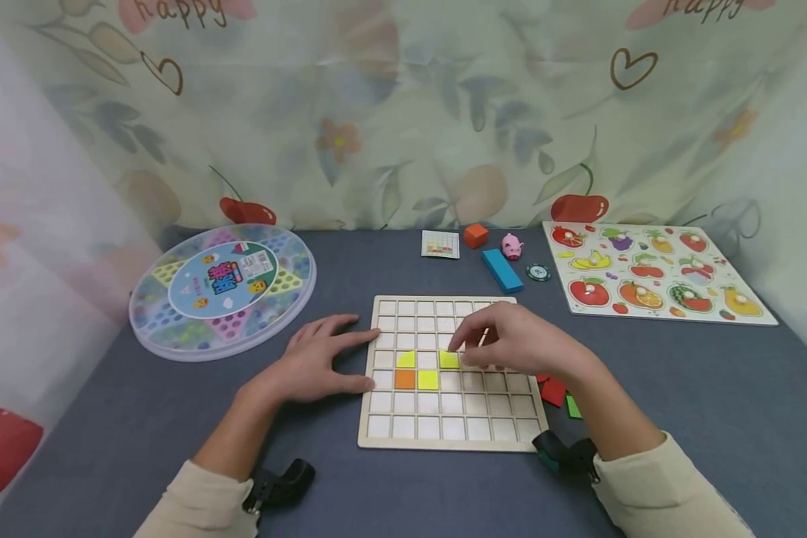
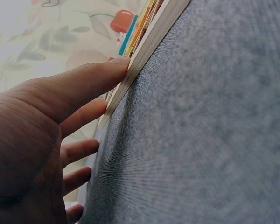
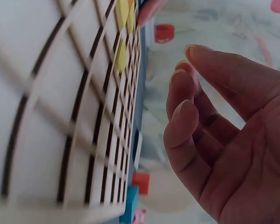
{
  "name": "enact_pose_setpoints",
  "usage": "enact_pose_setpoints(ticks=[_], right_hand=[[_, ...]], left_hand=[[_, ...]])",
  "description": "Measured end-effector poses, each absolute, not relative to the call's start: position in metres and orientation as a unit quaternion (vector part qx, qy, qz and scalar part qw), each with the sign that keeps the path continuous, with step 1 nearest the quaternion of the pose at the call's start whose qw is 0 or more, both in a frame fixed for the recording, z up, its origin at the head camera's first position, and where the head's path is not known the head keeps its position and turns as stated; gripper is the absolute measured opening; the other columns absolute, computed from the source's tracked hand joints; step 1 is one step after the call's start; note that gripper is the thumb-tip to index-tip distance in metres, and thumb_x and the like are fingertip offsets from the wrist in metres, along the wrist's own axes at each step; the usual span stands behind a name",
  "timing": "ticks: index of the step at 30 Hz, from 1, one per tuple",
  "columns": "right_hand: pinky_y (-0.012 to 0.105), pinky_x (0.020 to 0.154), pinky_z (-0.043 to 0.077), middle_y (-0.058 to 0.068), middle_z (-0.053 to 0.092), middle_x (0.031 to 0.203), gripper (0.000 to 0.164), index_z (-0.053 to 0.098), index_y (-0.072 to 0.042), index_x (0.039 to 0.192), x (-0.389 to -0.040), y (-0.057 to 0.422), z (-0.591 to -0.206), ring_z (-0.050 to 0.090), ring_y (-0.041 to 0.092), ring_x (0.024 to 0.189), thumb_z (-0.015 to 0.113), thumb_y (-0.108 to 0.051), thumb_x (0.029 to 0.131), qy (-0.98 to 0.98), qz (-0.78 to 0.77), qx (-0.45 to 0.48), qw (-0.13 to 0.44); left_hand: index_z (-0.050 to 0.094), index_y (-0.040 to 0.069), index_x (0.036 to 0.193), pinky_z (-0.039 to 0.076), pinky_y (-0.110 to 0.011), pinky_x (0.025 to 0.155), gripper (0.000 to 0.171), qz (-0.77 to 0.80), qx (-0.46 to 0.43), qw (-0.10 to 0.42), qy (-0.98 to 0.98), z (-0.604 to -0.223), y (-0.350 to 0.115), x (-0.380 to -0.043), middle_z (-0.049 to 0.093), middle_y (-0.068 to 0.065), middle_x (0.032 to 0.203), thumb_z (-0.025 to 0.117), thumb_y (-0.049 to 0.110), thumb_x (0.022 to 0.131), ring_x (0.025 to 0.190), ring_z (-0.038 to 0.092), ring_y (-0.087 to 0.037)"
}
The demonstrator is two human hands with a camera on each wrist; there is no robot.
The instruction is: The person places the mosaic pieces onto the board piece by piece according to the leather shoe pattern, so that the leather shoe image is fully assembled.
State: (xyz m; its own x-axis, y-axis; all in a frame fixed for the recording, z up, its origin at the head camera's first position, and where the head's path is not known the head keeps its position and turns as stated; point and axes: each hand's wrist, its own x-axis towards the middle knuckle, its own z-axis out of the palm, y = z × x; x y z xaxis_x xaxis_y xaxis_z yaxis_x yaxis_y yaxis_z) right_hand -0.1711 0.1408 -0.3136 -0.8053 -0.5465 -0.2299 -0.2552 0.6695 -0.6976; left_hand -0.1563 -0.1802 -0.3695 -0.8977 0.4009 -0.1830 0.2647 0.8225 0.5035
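A wooden grid board (image 1: 453, 449) with white cells lies on the dark cloth. My left hand (image 1: 316, 362) is spread at its left side, thumb and index fingertips touching the edge; the left wrist view shows the thumb (image 2: 95, 79) against the rim. Over the grid hovers my right hand (image 1: 521, 336), its fingers loosely bent and the thumb apart from them. Nothing sits between those fingers (image 3: 179, 133) in the right wrist view. Just below the right fingertips is a yellow tile (image 1: 449, 360). A rounded yellow tile (image 1: 406, 360), an orange square (image 1: 405, 379) and a yellow square (image 1: 428, 379) lie in nearby cells.
Red tiles (image 1: 553, 392) and a green tile (image 1: 574, 407) lie by the right forearm. Behind the board are a patterned card (image 1: 440, 244), orange cube (image 1: 475, 235), blue block (image 1: 502, 270), pink pig (image 1: 511, 246) and chip (image 1: 538, 272). A round game box (image 1: 289, 314) and fruit puzzle (image 1: 666, 273) flank them.
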Motion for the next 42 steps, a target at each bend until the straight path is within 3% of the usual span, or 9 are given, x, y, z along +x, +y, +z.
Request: enact_pose_setpoints(ticks=[18,42], right_hand=[[0.031,0.07,0.053,-0.001,0.071,0.1,0.021,0.077,-0.016,0.113,-0.154,0.216,-0.318,0.06,0.019,0.084,0.077,-0.024,0.094,0.908,-0.308,-0.183,0.218],[0.031,0.064,0.05,0.0,0.063,0.091,0.026,0.072,-0.011,0.111,-0.148,0.269,-0.337,0.058,0.016,0.078,0.08,-0.018,0.088,0.938,-0.241,-0.136,0.207]], left_hand=[[0.047,0.032,0.157,0.012,-0.069,0.122,0.078,0.234,0.174,0.141,0.946,-0.37,-0.18,-0.157,0.028,-0.01,0.168,0.075,0.058,0.088,0.155,0.018,-0.042],[0.046,0.033,0.157,0.014,-0.07,0.121,0.079,0.231,0.169,0.145,0.947,-0.369,-0.179,-0.156,0.027,-0.01,0.169,0.075,0.058,0.088,0.155,0.017,-0.043]])
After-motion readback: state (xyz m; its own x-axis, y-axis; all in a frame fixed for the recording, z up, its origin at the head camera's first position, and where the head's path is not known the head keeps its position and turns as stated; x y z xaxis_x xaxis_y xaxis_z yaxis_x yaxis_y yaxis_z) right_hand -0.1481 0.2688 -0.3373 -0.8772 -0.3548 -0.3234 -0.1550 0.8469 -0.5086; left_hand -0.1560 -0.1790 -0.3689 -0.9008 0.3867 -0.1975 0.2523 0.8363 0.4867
